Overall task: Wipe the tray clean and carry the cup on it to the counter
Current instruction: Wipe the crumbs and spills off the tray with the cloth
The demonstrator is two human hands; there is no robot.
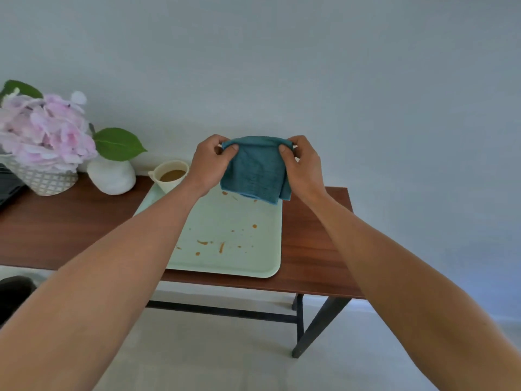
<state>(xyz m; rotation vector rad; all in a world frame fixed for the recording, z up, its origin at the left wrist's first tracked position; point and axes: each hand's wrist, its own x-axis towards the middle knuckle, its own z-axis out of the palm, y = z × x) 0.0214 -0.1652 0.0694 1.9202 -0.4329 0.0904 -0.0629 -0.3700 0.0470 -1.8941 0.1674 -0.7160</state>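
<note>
A pale green tray (255, 263) lies on the wooden table (313, 249), its surface spotted with brown stains (221, 246). At the tray's far left corner stands a cream cup (170, 176) holding brown liquid. My left hand (210, 162) and my right hand (303, 165) each pinch a top corner of a folded teal cloth (255, 170). The cloth hangs above the tray's far end, its lower edge near the tray surface. My left forearm hides the tray's left part.
A white vase (111, 176) with a green leaf and a patterned pot (42, 180) of pink flowers stand on the table's left. The wall runs close behind. A dark object (12, 297) sits on the floor at the left. The table's right edge lies just beyond the tray.
</note>
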